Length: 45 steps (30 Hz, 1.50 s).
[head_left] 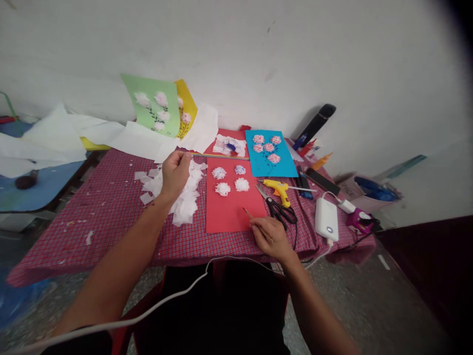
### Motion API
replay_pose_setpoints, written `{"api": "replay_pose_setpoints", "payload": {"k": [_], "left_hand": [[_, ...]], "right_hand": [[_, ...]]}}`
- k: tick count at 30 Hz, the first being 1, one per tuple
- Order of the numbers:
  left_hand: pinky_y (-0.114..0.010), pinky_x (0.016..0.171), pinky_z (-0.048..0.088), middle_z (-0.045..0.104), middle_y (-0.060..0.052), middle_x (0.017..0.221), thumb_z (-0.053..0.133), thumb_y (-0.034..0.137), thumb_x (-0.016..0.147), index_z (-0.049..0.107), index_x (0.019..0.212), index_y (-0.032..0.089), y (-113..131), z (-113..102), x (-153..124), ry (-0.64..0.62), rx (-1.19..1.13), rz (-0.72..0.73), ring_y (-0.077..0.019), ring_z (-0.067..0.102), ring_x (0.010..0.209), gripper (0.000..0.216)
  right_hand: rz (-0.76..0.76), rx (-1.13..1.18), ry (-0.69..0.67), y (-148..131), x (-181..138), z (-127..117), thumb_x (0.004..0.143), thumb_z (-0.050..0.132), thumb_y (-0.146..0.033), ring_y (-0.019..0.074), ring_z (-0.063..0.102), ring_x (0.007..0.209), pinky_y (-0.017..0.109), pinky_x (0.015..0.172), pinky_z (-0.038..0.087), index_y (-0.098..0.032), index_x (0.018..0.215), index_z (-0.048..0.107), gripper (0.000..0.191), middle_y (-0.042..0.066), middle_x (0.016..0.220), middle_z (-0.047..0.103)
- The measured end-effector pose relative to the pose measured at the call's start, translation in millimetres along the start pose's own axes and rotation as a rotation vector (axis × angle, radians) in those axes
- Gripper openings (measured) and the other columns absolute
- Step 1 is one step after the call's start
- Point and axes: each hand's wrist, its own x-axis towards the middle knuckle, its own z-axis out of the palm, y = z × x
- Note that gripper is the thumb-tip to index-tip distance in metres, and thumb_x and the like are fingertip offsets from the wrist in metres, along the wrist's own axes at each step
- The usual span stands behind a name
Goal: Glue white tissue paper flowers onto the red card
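My left hand (pixel 175 173) is closed over the heap of white tissue paper pieces (pixel 186 197) and pinches the end of a long thin stick (pixel 221 156) that runs to the right. My right hand (pixel 269 237) rests at the lower right corner of the red card (pixel 231 209), fingers curled around a small brown stick or brush (pixel 247 212). Several white tissue flowers (pixel 242 184) lie on the red card.
A blue card with pink flowers (pixel 269 154), a yellow glue gun (pixel 279 189), black scissors (pixel 279 209) and a white power bank (pixel 326 218) lie to the right on the red checked tablecloth (pixel 111 212). Green (pixel 155 104) and yellow cards lean on the wall. A white cable (pixel 177 295) crosses my lap.
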Motion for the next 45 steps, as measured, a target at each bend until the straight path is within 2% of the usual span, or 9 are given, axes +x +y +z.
{"api": "replay_pose_setpoints", "payload": {"k": [10,16,20,24,32,45], "left_hand": [[-0.025,0.047,0.032,0.044,0.004,0.058,0.065,0.032,0.093,0.058,0.074,0.022,2.6,0.8,-0.1,0.017,0.015,0.007,-0.0104,0.041,0.052,0.023],[-0.025,0.046,0.032,0.041,0.005,0.056,0.063,0.03,0.094,0.057,0.075,0.022,0.8,1.9,0.7,0.005,0.004,0.014,-0.0102,0.041,0.051,0.021],[-0.025,0.045,0.031,0.041,0.005,0.056,0.063,0.031,0.094,0.058,0.075,0.022,-0.1,1.7,0.9,0.01,0.008,0.02,-0.0101,0.04,0.05,0.021],[-0.025,0.046,0.032,0.041,0.004,0.056,0.062,0.031,0.094,0.057,0.075,0.022,1.2,1.0,0.6,0.001,0.007,0.02,-0.0102,0.04,0.051,0.022],[-0.025,0.046,0.031,0.041,0.004,0.055,0.061,0.029,0.094,0.057,0.075,0.022,4.3,2.8,0.5,0.006,0.017,0.034,-0.0104,0.039,0.051,0.021],[-0.025,0.047,0.033,0.044,0.004,0.057,0.062,0.032,0.095,0.057,0.074,0.022,5.0,1.1,-1.2,-0.008,0.007,0.015,-0.0099,0.041,0.051,0.024]], "right_hand": [[0.001,-0.033,-0.03,0.6,0.8,1.6,0.096,0.058,-0.012,0.0201,0.073,0.079,0.035,0.074,0.057,-0.023,0.121,0.066,0.029,0.005,0.093,0.077],[-0.003,-0.046,0.065,2.2,-2.1,2.4,0.095,0.06,-0.01,0.0203,0.073,0.08,0.035,0.074,0.058,-0.023,0.118,0.064,0.027,0.006,0.094,0.077],[-0.048,-0.003,0.009,0.4,-1.5,0.5,0.095,0.059,-0.009,0.0197,0.071,0.076,0.034,0.072,0.057,-0.024,0.121,0.064,0.031,0.005,0.09,0.076],[-0.048,0.004,0.004,2.1,-0.8,2.0,0.096,0.057,-0.009,0.0211,0.072,0.081,0.036,0.073,0.057,-0.025,0.13,0.063,0.038,0.007,0.097,0.077],[-0.065,0.008,-0.029,1.9,-0.7,1.7,0.095,0.058,-0.008,0.021,0.07,0.077,0.036,0.072,0.056,-0.025,0.13,0.063,0.039,0.006,0.092,0.075],[-0.055,-0.043,-0.014,5.2,-2.4,5.0,0.098,0.056,-0.01,0.0224,0.072,0.095,0.037,0.082,0.06,-0.028,0.145,0.056,0.05,0.011,0.112,0.073]]}}
